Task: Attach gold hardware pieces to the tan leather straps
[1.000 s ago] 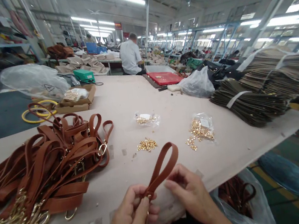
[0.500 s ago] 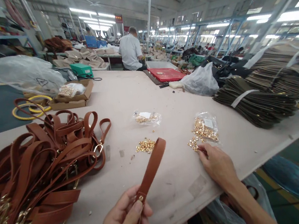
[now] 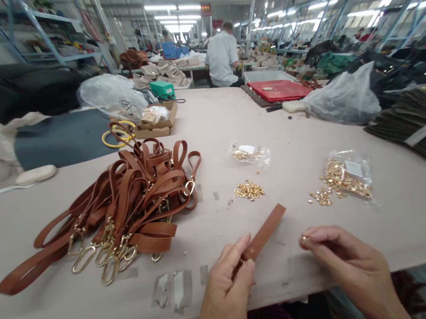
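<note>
My left hand [image 3: 226, 285] is closed on the lower part of a brown leather strap [image 3: 268, 230], whose free end slants up to the right. Between thumb and fingertips my right hand [image 3: 352, 261] pinches a small gold rivet piece [image 3: 304, 239], just right of the strap and apart from it. Beyond my hands lie a small heap of gold rivet pieces [image 3: 249, 191] and, farther right, a clear bag of gold pieces [image 3: 349, 180] with some spilled out. To the left, brown straps with gold clasps [image 3: 131, 186] form a tangled pile.
A cardboard box [image 3: 156, 128] and yellow rings [image 3: 111, 138] sit at the back left. Another small clear bag [image 3: 250, 152] lies mid-table. Behind it are a red folder [image 3: 278, 89] and stacked dark pieces [image 3: 422, 119]. A person [image 3: 222, 57] sits beyond the table.
My right hand has left the spilled gold pieces and come nearer the strap, with a rivet piece in its fingertips. The strap tilts lower. The view has swung left.
</note>
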Tool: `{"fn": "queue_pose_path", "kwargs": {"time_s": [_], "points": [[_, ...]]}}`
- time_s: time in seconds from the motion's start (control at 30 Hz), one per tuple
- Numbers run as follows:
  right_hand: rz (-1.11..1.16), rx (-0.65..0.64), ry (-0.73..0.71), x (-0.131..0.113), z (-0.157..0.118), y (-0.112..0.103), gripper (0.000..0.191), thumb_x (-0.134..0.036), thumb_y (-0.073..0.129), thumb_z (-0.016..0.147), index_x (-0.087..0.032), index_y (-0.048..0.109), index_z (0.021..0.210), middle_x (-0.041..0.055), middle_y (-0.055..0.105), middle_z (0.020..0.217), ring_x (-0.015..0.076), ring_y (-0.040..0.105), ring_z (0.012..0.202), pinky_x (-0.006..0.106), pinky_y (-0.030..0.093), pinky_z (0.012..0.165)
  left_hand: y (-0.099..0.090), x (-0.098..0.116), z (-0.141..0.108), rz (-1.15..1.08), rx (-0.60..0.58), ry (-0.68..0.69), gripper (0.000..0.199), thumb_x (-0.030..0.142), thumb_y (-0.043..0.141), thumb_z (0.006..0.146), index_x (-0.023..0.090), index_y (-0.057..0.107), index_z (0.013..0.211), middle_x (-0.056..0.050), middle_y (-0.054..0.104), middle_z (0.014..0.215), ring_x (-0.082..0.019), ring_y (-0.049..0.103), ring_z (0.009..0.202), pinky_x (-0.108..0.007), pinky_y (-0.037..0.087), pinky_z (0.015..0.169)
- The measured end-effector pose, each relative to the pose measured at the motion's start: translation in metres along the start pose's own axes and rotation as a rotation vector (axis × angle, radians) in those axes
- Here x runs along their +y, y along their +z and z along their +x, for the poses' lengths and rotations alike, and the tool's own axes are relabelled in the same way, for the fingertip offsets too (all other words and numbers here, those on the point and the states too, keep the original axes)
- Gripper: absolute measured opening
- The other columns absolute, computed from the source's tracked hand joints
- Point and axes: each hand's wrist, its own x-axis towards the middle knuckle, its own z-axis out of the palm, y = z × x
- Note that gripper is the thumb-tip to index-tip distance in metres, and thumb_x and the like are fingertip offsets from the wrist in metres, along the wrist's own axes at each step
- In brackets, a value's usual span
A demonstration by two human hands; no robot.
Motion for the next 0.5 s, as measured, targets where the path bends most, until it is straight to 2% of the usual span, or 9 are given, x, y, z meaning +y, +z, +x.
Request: {"fn": "queue_pose_path", "kwargs": {"time_s": [0.13,0.23,0.5], "points": [[0.141,-0.119,-0.138,-0.029,-0.023,0.034,0.006,-0.026,0.069,0.083,-0.023,0.068,0.078,0.0032,0.072,0.082,0.0191,0.069,0.078,0.027,0.057,0.069,0.002,-0.002,0.0,-0.05,0.0,-0.057,0.035,0.027,0.056,0.087,0.017,0.065,0.12,-0.002,0.063,0.084,-0.016,0.056,0.074,-0.026,0.045,0.068],[0.113,-0.154,-0.18,-0.038,-0.026,0.049,0.003,-0.024,0.066,0.085,-0.024,0.068,0.083,0.0026,0.073,0.083,0.018,0.07,0.077,0.025,0.058,0.069,0.004,-0.003,-0.001,-0.019,0.009,-0.009,0.024,0.025,0.055,0.088,0.019,0.067,0.108,-0.002,0.067,0.087,-0.016,0.058,0.074,-0.026,0.045,0.068],[-0.001,-0.175,-0.267,-0.04,-0.028,0.058,0.005,-0.022,0.063,0.086,-0.026,0.067,0.088,0.0008,0.076,0.085,0.0167,0.072,0.078,0.023,0.058,0.07,0.005,-0.006,-0.003,0.061,0.042,0.105,0.015,0.018,0.052,0.09,0.019,0.064,0.097,-0.003,0.067,0.092,-0.018,0.062,0.086,-0.028,0.046,0.077]]}}
